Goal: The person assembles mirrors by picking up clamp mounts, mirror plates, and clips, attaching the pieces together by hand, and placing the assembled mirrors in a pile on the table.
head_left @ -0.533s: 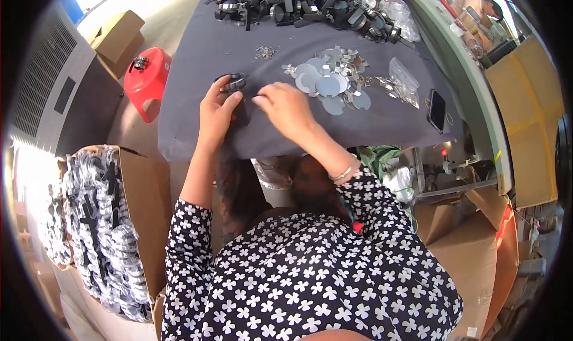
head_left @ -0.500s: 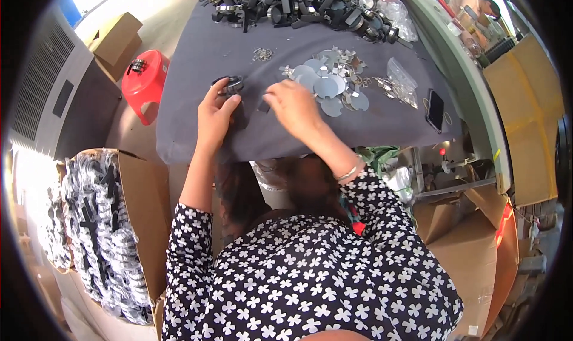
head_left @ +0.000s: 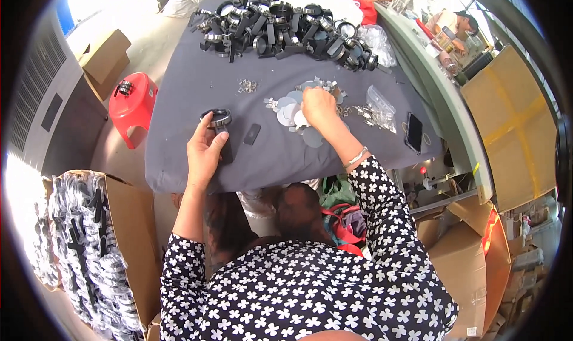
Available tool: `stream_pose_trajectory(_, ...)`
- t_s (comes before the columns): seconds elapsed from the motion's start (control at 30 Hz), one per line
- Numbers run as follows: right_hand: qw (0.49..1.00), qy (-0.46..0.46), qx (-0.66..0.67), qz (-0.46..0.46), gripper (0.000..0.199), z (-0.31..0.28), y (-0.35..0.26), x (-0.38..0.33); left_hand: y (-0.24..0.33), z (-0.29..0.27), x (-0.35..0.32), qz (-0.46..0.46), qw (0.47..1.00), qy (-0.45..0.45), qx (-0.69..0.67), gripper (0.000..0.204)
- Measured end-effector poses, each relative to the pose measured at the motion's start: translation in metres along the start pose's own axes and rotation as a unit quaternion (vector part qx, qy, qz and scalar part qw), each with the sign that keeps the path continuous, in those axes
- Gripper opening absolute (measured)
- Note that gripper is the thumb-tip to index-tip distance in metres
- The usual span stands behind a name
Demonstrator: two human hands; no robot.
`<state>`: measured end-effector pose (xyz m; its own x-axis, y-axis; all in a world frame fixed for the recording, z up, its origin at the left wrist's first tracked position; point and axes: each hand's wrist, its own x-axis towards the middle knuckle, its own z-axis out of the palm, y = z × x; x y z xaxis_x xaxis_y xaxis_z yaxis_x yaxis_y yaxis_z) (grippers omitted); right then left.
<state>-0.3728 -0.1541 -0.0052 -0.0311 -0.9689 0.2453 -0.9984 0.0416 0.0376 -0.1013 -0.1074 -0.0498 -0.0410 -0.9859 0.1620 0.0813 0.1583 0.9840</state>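
Gripping one black watch-like piece [head_left: 222, 121] in the left hand [head_left: 204, 153], between thumb and fingers, at the near left of the grey-covered table [head_left: 178, 141]. Just right, one flat black strip [head_left: 252, 134]! Over at the grey discs [head_left: 287, 115] with the right hand [head_left: 319, 106], fingers curled, cannot tell whether around anything. Overlapping there, hard to count. Farther right, one clear bag [head_left: 382, 102] by small metal parts [head_left: 371, 115], then one phone [head_left: 414, 132]. At the far end, an uncounted black heap [head_left: 274, 31]. Off left, one red stool [head_left: 134, 111] under a dark ringed piece [head_left: 124, 88]; nearer, one open carton [head_left: 134, 239] full of plastic-wrapped goods [head_left: 89, 239]. Lower right, one small white label [head_left: 472, 331] on cardboard.
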Motion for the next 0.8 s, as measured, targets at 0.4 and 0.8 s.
stream_pose_trajectory(0.4, 0.893, 0.043, 0.447, 0.031, 0.025, -0.021, 0.003, -0.006, -0.002, 0.0, 0.004, 0.014, 1.0, 0.004, 0.009, 0.048)
stream_pose_trajectory(0.8, 0.884, 0.244, 0.208, -0.341, 0.026, 0.016, -0.059, -0.093, 0.008, -0.003, 0.01, -0.014, 0.999, -0.029, 0.026, 0.048)
